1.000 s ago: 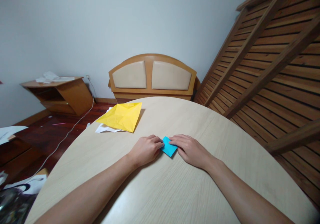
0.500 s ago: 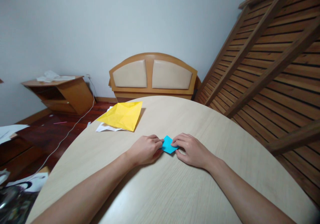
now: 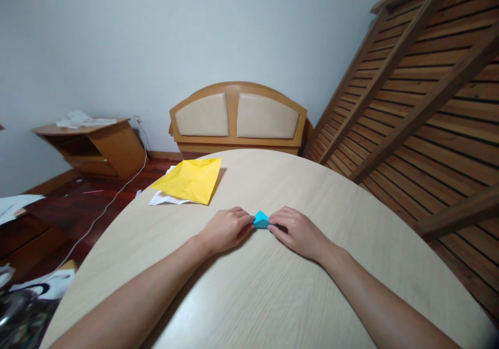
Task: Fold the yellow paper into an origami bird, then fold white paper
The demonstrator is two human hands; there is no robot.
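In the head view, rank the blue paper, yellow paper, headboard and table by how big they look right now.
1. Table
2. Headboard, though it stands farther back
3. Yellow paper
4. Blue paper, folded and partly covered by fingers

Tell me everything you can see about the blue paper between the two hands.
The blue paper is a small, bright, folded piece with straight edges. Its far end points away from the person; the near part looks bent up, its face darker. The left hand pinches its left corner, the right hand its right. It is at the pale table; whether it touches the top is unclear.
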